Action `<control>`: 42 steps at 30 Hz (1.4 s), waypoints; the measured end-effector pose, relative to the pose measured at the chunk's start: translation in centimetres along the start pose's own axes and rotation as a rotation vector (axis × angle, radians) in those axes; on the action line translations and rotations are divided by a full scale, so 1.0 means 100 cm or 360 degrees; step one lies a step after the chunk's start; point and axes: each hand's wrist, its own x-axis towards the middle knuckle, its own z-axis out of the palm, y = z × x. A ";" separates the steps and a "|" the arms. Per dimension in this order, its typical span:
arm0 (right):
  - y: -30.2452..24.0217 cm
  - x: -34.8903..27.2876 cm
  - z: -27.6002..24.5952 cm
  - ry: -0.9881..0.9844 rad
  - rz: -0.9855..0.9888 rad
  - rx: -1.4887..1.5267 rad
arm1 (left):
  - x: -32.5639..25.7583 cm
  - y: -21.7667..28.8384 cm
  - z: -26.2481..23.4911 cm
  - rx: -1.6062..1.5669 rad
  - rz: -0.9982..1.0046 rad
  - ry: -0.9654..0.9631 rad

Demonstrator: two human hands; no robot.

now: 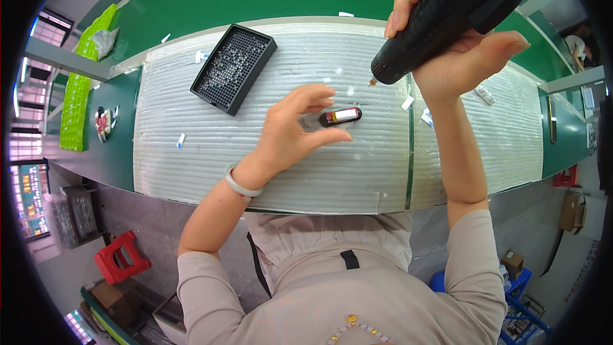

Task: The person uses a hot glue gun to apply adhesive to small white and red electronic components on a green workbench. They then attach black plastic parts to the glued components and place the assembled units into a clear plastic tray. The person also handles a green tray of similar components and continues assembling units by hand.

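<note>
Right hand (454,51) clamped round a chunky black electric screwdriver (447,16), left hand (294,131) fingers apart just beside a small black-and-red cylindrical part (340,116).

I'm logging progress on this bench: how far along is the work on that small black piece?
Done: the small black piece, with its red and white label, lies on the white ribbed mat, and the black screw tray sits within reach. In hand: the right hand holds the black power driver, tip raised above the piece; the left hand is open beside it. Left: the tip has not yet met the piece.
</note>
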 end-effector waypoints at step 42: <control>0.015 0.004 -0.025 -0.0056 0.0296 0.0219 | 0.029 -0.009 -0.033 -0.0990 -0.1098 -0.0221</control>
